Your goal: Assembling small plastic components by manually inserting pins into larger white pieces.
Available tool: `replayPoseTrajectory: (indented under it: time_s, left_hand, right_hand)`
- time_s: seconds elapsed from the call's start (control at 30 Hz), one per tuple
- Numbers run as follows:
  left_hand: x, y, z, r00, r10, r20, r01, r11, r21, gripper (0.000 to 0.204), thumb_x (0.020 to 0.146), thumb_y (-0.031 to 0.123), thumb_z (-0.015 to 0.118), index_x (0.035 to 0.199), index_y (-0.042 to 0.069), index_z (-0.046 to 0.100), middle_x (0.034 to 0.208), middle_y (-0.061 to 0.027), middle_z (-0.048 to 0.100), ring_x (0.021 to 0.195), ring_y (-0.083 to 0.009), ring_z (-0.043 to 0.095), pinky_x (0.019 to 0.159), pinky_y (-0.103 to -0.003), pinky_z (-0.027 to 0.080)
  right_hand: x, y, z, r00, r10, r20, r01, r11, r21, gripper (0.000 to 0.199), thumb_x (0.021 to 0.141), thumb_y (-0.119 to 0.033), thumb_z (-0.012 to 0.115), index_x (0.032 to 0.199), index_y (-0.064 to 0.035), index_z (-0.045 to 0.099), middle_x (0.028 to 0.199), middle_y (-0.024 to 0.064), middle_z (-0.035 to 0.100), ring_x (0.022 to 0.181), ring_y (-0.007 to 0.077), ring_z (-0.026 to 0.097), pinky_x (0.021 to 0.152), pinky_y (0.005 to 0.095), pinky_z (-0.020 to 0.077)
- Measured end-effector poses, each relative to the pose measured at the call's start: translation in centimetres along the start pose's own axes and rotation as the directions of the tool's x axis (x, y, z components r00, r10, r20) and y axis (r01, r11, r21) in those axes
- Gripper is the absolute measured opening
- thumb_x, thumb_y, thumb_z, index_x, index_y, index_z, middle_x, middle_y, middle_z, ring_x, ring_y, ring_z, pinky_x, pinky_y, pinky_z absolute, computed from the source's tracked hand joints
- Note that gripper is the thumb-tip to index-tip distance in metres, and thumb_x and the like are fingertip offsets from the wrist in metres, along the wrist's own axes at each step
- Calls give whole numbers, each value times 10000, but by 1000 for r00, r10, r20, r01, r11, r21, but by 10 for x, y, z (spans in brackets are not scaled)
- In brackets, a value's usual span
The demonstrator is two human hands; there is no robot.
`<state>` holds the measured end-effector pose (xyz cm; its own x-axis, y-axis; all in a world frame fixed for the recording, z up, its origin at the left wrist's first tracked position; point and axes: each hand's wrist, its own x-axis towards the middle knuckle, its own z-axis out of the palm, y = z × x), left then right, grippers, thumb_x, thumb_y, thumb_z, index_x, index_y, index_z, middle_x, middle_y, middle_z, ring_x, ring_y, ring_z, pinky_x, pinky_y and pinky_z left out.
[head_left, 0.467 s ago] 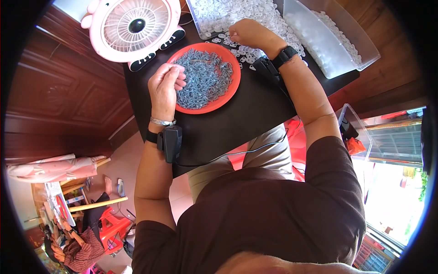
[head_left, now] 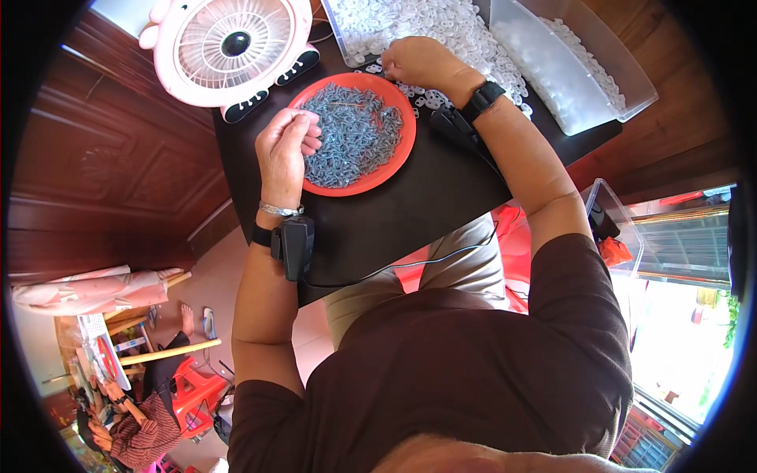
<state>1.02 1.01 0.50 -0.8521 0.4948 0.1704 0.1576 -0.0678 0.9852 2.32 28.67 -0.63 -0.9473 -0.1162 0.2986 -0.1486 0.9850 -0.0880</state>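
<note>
A round orange-red plate [head_left: 404, 150] holds a heap of small grey screws [head_left: 347, 138]. Over the plate's left side is my left hand [head_left: 285, 142], its fingers curled and pressed together; whatever they pinch is hidden. Beyond the plate, my right hand [head_left: 422, 63] is at the near edge of a large pile of small white plastic pieces [head_left: 449, 31]. Its fingers are closed, and what may be between them cannot be made out. Several loose white pieces [head_left: 432, 100] lie on the black table [head_left: 394, 225] beneath the right wrist.
A pink fan [head_left: 236, 47] with cartoon shoes stands at the table's far left. At the far right is a translucent bin [head_left: 583, 87] with more white pieces. A cable [head_left: 410, 264] runs from the left wrist device [head_left: 296, 246] across my lap. Another person [head_left: 146, 426] sits at lower left.
My right hand has shifted slightly left along the edge of the white pile, toward the plate. The left hand stays where it was.
</note>
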Motion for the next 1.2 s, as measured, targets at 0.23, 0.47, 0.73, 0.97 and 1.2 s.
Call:
replayPoseTrajectory:
  time_s: [0.23,0.47,0.73,0.97,1.2]
  left_hand:
    - [-1,-1,0,1000,-4,14,4,1000,-2,189,896,154,519,849,1,619,702,-35,590,579,-78,533,536,-192,407]
    - [-1,-2,2,1000,-1,16,1,1000,14,189,896,157,521,857,2,621,701,-34,590,579,-76,533,533,-191,402]
    - [-1,-2,2,1000,-3,24,3,1000,15,191,897,159,521,868,0,623,699,-31,587,581,-75,532,533,-191,400]
    - [-4,-2,2,999,0,55,-2,999,40,183,902,178,519,936,26,614,740,-37,589,608,-82,540,557,-196,415]
    - [-8,0,10,987,1,159,-16,996,93,234,914,208,494,977,8,598,748,-39,586,625,-91,546,571,-198,417]
  right_hand:
    - [1,3,0,992,101,79,-103,994,20,151,735,-191,595,827,-92,663,827,120,655,830,321,622,717,424,489]
    - [3,8,-1,987,117,113,-119,993,12,156,730,-140,563,843,-81,654,829,128,657,834,327,624,716,425,487]
    - [1,9,0,992,128,-2,-126,984,127,134,755,-131,546,838,-62,625,805,141,646,779,324,618,687,404,486]
    - [3,-38,-23,998,30,51,-59,429,901,169,849,-96,629,999,-19,636,840,-1,639,735,54,573,648,207,475]
    - [-7,-98,-16,992,-67,-103,115,210,971,147,862,-6,603,1000,-15,652,894,11,652,857,72,593,776,215,485]
